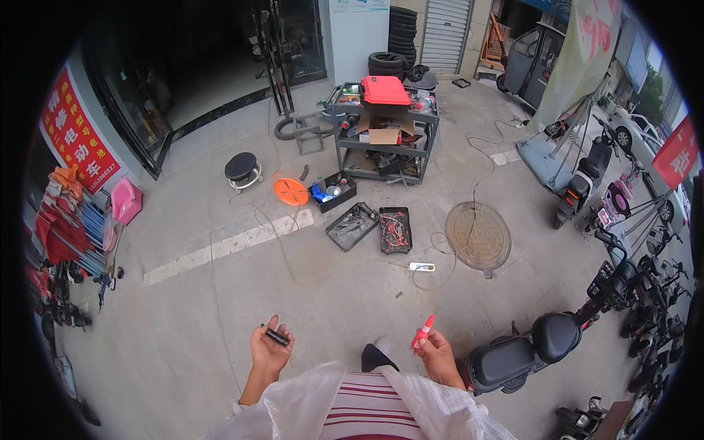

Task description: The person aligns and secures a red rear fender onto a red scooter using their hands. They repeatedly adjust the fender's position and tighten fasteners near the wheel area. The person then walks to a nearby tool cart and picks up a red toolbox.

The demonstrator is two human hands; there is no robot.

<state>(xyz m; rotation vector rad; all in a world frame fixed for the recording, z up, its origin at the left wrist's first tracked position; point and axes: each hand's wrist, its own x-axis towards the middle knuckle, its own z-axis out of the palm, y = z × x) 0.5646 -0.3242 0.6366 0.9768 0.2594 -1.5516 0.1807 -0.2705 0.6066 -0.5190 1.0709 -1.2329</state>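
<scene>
My left hand [268, 350] is raised palm up with a short black cylindrical tool [276, 336] lying across its fingers. My right hand [436, 350] grips a small red bottle with a pointed nozzle [422, 331], tip pointing up. Both hands are held in front of my chest, above a striped shirt and a white translucent cover. My shoe tip [375, 355] shows between them on the concrete pavement.
Ahead stand a grey tool cart [386, 136] with a red case on top, two open tool trays [370, 228], an orange disc [291, 192], a black stool [242, 169], a white power strip [422, 267] and a manhole cover [478, 235]. Parked scooters [528, 348] line the right.
</scene>
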